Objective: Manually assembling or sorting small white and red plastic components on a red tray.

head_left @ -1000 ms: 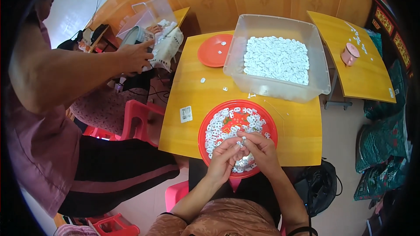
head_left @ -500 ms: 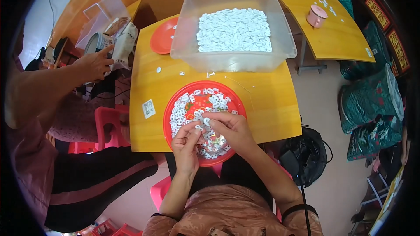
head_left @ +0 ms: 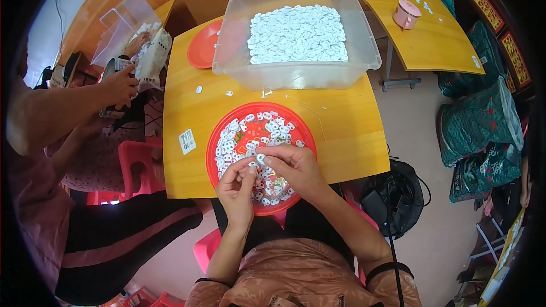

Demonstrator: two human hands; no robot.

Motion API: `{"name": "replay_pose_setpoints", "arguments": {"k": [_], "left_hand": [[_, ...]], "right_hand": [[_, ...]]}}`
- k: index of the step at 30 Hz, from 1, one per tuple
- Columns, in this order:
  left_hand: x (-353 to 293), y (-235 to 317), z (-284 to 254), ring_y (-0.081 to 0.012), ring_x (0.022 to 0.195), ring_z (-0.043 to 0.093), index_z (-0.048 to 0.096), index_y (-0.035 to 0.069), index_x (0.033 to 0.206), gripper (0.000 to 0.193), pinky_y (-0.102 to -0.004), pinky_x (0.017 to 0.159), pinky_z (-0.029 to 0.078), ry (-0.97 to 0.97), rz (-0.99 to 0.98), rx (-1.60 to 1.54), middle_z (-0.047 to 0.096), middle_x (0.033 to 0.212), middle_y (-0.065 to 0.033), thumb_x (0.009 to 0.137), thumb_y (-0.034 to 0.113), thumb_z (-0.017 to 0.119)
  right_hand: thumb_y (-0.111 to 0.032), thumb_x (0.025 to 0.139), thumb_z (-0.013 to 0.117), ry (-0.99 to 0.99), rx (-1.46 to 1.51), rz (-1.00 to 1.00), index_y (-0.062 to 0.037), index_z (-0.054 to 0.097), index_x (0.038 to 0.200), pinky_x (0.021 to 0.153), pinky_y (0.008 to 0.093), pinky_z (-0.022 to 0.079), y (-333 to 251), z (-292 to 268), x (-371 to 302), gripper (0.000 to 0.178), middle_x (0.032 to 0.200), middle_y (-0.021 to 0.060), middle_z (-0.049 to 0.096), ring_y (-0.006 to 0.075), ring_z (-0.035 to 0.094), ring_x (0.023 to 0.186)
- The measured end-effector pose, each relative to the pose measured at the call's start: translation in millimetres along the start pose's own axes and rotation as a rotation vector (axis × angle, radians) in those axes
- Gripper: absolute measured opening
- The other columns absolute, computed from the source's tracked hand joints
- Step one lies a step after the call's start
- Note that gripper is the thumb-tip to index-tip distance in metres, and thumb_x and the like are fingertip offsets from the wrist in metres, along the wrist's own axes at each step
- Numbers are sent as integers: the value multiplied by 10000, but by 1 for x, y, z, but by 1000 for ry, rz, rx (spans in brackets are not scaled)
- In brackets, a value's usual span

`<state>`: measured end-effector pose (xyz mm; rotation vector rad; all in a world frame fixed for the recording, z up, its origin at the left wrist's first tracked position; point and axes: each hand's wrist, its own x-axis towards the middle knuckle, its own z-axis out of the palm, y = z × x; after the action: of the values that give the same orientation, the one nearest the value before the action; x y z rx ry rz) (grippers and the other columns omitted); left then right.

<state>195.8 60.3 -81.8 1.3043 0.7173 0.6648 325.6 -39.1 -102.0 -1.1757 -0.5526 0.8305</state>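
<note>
Over a round red plate (head_left: pixel 211 153), my two hands meet at the fingertips. My right hand (head_left: pixel 297 171) pinches a small white oval plastic piece (head_left: pixel 260 158) with two dark holes between thumb and forefinger. Closed just beside it, my left hand (head_left: pixel 236 186) has thumb and finger pressed together on a small white piece (head_left: pixel 252 164), partly hidden by the fingertips. Many similar white two-holed pieces (head_left: pixel 227 145) lie spread over the plate, whose patterned bottom shows between them. The plate overhangs the near table edge above my lap.
Behind the plate, a translucent bin (head_left: pixel 296 78) heaped with white pieces stands on the yellow table (head_left: pixel 352 131), beside a red dish (head_left: pixel 200 48). A co-worker's hand (head_left: pixel 120 86) is at far left. A second table (head_left: pixel 438 51) bears a pink mug (head_left: pixel 406 15). Green sacks (head_left: pixel 478 119) stand right.
The view has shifted slightly, so the table sits a little further left and up. My hands keep their pinch. The co-worker's pointing hand now closes around a dark object.
</note>
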Motion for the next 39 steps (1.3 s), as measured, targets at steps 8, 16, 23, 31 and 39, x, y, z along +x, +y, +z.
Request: {"name": "replay_pose_setpoints", "arguments": {"k": [8, 16, 23, 31, 39], "left_hand": [[0, 0, 5, -36, 748, 613, 715, -3, 1198, 225, -193, 684, 510, 18, 55, 120, 680, 882, 15, 976, -41, 696], [8, 3, -4, -45, 787, 632, 699, -1, 1252, 294, -194, 719, 522, -121, 12, 74, 687, 897, 6, 961, -32, 720], [29, -3, -24, -113, 1059, 639, 696, 12, 1342, 389, -256, 863, 532, -439, -14, 38, 667, 1264, -65, 963, 92, 732], [25, 6, -18, -253, 1320, 557, 742, -5, 1258, 326, -396, 1130, 435, -470, 52, 7, 645, 1359, -125, 953, 106, 714], [15, 5, -12, -241, 1280, 589, 724, -24, 1256, 290, -364, 1080, 476, -316, 138, -41, 638, 1351, -131, 996, 94, 674]], "right_hand": [[-46, 998, 680, 30, -265, -149, 23, 759, 1179, 818, 266, 525, -8, 0, -1, 209, 1043, 95, 747, 129, 673, 938], [-13, 1005, 660, 2, 100, 17, 35, 693, 1282, 881, 266, 551, -7, -4, -1, 283, 1080, 86, 740, 125, 695, 1006], [5, 981, 690, -80, 237, 78, -8, 561, 1274, 832, 240, 543, -11, -10, 1, 320, 1091, 86, 737, 107, 691, 999], [-45, 979, 719, -115, 318, 141, -80, 459, 1139, 533, 172, 424, -21, -5, -3, 307, 952, 67, 723, 38, 605, 729], [-75, 1027, 673, -121, 171, 244, -52, 597, 1105, 594, 219, 443, -23, 4, -1, 111, 885, -4, 661, 44, 577, 703]]}}
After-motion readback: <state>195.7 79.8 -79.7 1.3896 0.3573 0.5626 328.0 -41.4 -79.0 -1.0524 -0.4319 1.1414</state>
